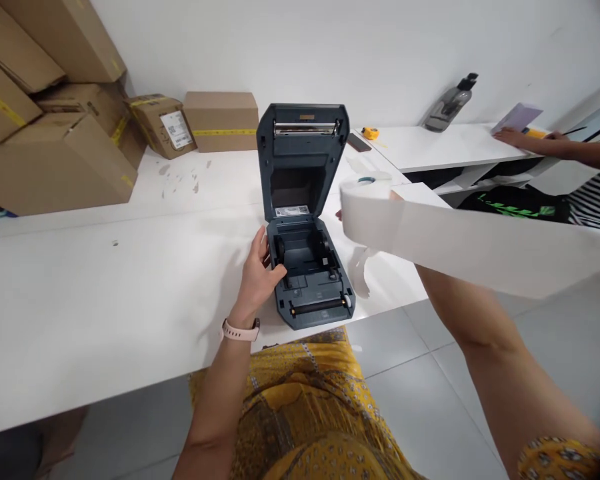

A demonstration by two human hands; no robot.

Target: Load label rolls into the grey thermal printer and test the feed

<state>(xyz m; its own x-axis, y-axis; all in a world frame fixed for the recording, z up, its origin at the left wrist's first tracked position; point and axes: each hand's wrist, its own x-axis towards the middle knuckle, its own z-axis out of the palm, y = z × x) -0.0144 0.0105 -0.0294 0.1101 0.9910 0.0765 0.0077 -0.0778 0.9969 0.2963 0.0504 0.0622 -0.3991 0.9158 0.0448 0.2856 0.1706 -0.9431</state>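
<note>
A dark grey label printer (pixel 310 267) stands on the white table with its lid (pixel 303 160) raised, showing an empty roll bay and a black roller near the front. My left hand (pixel 260 277) grips the printer's left side, thumb over the rim. To the right of the bay, a white label roll (pixel 363 213) is held up in my right hand (pixel 339 215), which is mostly hidden behind it. A long loose strip (pixel 470 250) unwinds from the roll toward the right edge of view. A curled paper scrap (pixel 361 273) lies beside the printer.
Cardboard boxes (pixel 55 153) are stacked at the back left, with a smaller box (pixel 221 123) by the wall. A yellow tape measure (pixel 371 133) and a spray bottle (pixel 450 105) are behind. At far right, another person's hand (pixel 510 136) rests near a purple item (pixel 519 117).
</note>
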